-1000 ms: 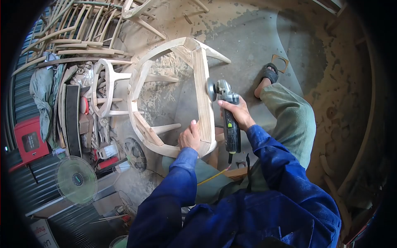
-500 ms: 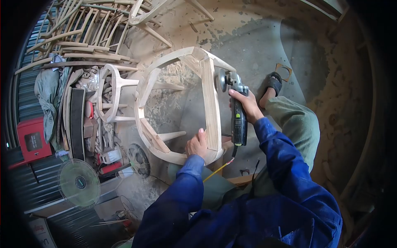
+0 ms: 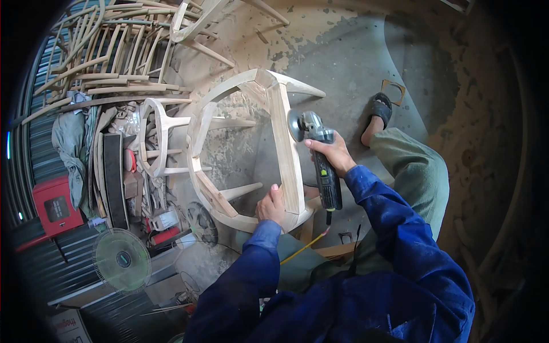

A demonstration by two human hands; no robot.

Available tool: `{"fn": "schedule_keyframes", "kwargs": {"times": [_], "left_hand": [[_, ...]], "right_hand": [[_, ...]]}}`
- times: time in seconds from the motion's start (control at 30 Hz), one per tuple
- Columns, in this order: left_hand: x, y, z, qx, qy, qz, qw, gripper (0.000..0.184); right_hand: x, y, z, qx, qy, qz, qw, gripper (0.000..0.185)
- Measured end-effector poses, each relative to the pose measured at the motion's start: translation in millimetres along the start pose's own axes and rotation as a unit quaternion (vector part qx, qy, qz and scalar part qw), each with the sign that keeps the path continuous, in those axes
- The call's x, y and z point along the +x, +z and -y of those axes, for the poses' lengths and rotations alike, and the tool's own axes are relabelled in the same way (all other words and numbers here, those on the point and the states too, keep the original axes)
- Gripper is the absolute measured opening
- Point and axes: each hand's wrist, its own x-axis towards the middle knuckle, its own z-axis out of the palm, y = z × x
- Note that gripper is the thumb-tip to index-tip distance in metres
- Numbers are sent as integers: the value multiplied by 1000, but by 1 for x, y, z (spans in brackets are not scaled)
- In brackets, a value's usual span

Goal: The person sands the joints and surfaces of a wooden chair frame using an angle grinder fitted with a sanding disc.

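A pale wooden chair frame (image 3: 284, 148) with a rounded seat ring and splayed legs stands in front of me. My left hand (image 3: 270, 206) is closed on the ring's near edge, thumb up; its fingertips are partly hidden. In my right hand (image 3: 336, 153) is an angle grinder (image 3: 327, 186), gripped around its body. The grinder's round disc (image 3: 295, 126) is at the outer face of the frame's straight right rail, touching or very near it. A yellow cord (image 3: 303, 247) trails from the tool's lower end toward my lap.
A smaller wooden frame (image 3: 162, 123) stands at left, and another chair frame (image 3: 197, 28) at the top. Stacked wooden parts (image 3: 114, 51) fill the upper left. A standing fan (image 3: 122, 259) and a red box (image 3: 58, 206) are at lower left. My sandalled foot (image 3: 377, 114) rests at right.
The grinder has shifted down and left along the rail, its disc tilting toward the wood. My left hand keeps its hold on the frame. The view has shifted slightly.
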Motion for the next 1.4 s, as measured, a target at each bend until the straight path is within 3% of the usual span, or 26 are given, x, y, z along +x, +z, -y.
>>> {"fn": "schedule_keyframes", "kwargs": {"times": [0.17,0.27,0.37,0.43,0.6,0.67,0.8,1.17,1.3,1.4], "left_hand": [[-2,2,2,12,1,-5,1000,68],[0,1,-1,9,-2,2,1000,70],[4,1,-1,11,-1,4,1000,71],[-3,0,-4,8,-9,11,1000,71],[-3,-4,-9,14,-7,-1,1000,71],[0,-3,-6,20,-7,1,1000,71],[-2,-4,-9,-4,-4,-2,1000,70],[8,8,5,-30,-5,-3,1000,74],[9,7,5,-45,-13,-39,998,71],[-1,0,10,-169,-20,-53,984,58]], "right_hand": [[24,10,23,-26,-31,-11,999,61],[29,-5,6,4,14,30,999,62],[29,-3,-5,17,7,-18,1000,54],[36,0,15,-11,-33,-1,999,55],[46,10,40,-21,-18,-11,1000,51],[38,7,33,-29,-14,-8,999,45],[21,0,8,-10,17,-7,1000,54],[-97,2,-56,25,39,62,997,35],[-138,1,-79,35,75,10,997,40],[-136,-12,-78,30,63,-3,998,44]]}}
